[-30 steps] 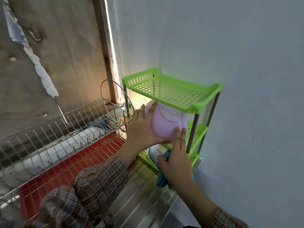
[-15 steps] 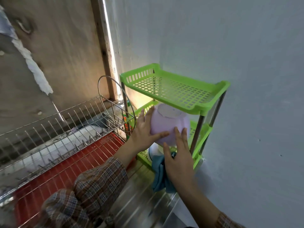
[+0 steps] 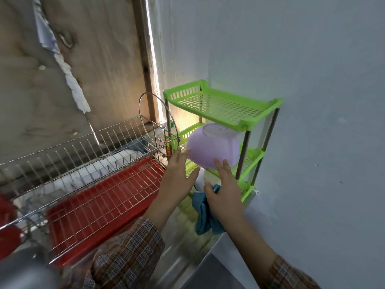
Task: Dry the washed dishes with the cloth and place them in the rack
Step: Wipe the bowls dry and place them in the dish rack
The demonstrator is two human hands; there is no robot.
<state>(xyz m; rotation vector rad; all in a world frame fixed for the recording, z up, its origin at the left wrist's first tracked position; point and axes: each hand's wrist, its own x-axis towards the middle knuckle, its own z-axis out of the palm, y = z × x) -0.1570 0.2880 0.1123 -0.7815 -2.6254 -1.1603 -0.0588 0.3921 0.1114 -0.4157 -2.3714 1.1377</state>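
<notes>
Sitting upturned in rack (image 3: 258,122): lilac bowl (image 3: 212,149)

Home kitchen, dish-drying corner. Left of the fingers (image 3: 179,157) of the left hand (image 3: 177,182): wire dish rack (image 3: 83,159) w/ red drip tray (image 3: 100,205) under it. Just past the fingertips of both hands: green plastic 3-tier shelf (image 3: 220,105), lilac bowl (image 3: 212,149) upside down btwn top & mid tiers. Blue cloth (image 3: 205,213) hangs below the right hand (image 3: 225,190). Ribbed steel drainboard (image 3: 183,257) beneath the hands. Rough plywood wall (image 3: 104,59) behind the rack, white painted wall (image 3: 291,59) to the right: domestic, not commercial.
</notes>
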